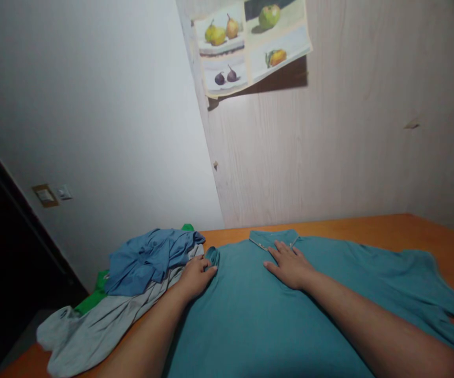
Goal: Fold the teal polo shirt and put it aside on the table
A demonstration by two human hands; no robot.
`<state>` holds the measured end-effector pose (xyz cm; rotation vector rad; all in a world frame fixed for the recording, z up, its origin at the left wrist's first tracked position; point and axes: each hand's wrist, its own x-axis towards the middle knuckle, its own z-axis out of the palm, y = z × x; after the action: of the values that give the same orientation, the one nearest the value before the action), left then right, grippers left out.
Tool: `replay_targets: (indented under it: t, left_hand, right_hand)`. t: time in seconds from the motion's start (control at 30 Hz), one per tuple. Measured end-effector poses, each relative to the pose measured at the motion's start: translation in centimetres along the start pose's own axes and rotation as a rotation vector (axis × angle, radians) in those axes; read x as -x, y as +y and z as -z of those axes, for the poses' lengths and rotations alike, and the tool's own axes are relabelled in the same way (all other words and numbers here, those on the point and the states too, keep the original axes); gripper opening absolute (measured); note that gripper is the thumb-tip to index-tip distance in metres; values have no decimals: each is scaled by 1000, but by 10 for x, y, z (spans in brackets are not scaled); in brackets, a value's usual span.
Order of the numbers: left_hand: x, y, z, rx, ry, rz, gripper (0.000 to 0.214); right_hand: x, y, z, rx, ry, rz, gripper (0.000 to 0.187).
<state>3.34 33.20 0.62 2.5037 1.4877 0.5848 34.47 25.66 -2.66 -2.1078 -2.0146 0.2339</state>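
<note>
A teal polo shirt (242, 310) lies spread over the orange table, its collar with light trim at the far edge. My left hand (196, 275) is at the shirt's left shoulder, fingers closed on a bunched, curled bit of the sleeve. On the chest just below the collar, my right hand (289, 266) rests flat with its fingers spread. The shirt's other sleeve stretches out to the right, with some creases. Its lower part runs out of view at the bottom.
Left of the shirt is a heap of clothes: a crumpled blue garment (148, 260), a grey one (93, 328) and a green one (95, 296). The orange table (380, 231) meets a wall bearing a fruit picture sheet (246, 47). A light switch (45, 195) is at left.
</note>
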Motion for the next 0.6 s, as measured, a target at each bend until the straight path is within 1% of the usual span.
replay_targets:
  t: [0.1,0.17,0.27,0.4,0.47,0.53,0.6]
  left_hand:
    - [-6,1,-5,-11,-15,-41,16]
    - [-8,1,-8,-26,4,-35,12]
    - [-7,0,-10,-46,54,-11,15]
    - [2,2,-9,-39,105,-14,23]
    - [6,3,-8,-25,103,-28,26]
    - [9,4,-6,-17,73,-34,27]
    - [11,4,-2,-21,46,-9,26]
  right_hand:
    - [0,0,0,2,0,-2,82]
    - [0,0,0,4,2,0,81]
    - [-1,0,-1,6,7,0,81]
    - [-2,1,-2,7,9,0,81]
    - [-2,1,-2,6,7,1,81]
    - [-1,1,-1,4,4,-1,81]
    - [0,0,-1,2,2,-4,81]
